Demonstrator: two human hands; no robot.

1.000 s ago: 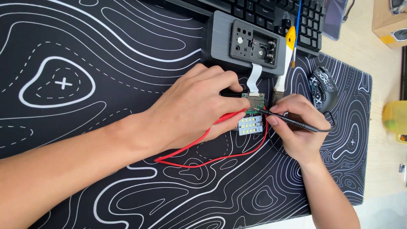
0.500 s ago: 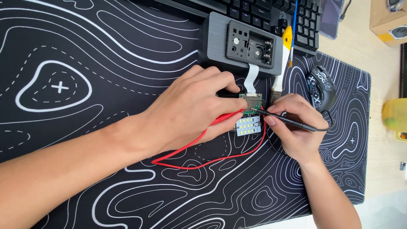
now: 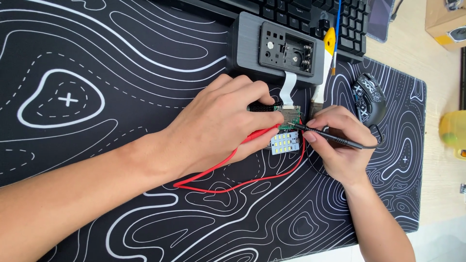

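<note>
Red wire (image 3: 233,182) loops on the patterned mat (image 3: 97,58) nearest me. My left hand (image 3: 218,128) pins the small green circuit board (image 3: 287,116), grip clenched on it, while my right hand (image 3: 340,145) grasps a black probe (image 3: 330,138) touching that board. Beyond sits a grey box (image 3: 247,39), then a keyboard (image 3: 310,12).

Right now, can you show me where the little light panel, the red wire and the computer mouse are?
LED panel (image 3: 284,143), head view: middle of its white grid.
Red wire (image 3: 252,182), head view: bottom of the loop on the mat.
Computer mouse (image 3: 369,94), head view: its patterned back.
</note>
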